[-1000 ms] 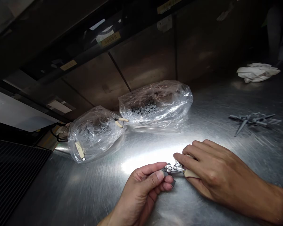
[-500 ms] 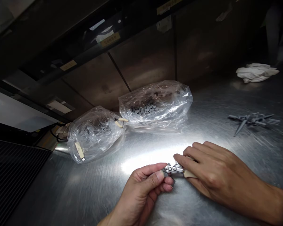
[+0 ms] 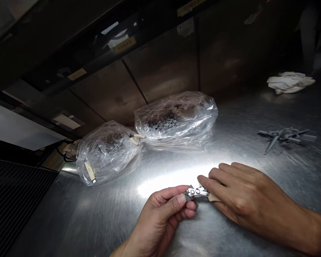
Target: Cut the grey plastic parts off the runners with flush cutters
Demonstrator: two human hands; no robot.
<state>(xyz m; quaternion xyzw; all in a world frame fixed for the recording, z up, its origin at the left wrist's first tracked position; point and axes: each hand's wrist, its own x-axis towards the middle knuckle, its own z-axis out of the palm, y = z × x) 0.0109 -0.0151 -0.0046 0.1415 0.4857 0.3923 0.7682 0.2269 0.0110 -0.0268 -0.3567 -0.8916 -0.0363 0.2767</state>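
Note:
Low in the middle of the head view, my left hand [image 3: 167,210] pinches a small grey plastic piece [image 3: 187,197] between thumb and fingers; much of it is hidden behind them. My right hand [image 3: 243,192] is closed around the cream-coloured handles of a pair of nippers [image 3: 199,192]. The metal jaws of the nippers point left and meet the grey piece at my left fingertips. Whether the jaws are fully closed on it I cannot tell. Both hands are just above the steel table [image 3: 117,221].
Two clear plastic bags stand at the back, a right one [image 3: 176,121] and a left one [image 3: 109,151], with small grey pieces inside. Cream-handled tools [image 3: 90,172] lie by the left bag. On the right are grey plastic sprue scraps [image 3: 286,137] and a crumpled white cloth [image 3: 290,82].
Almost nothing differs. The view has shifted very slightly, while both hands keep their hold on the grey piece and the nippers.

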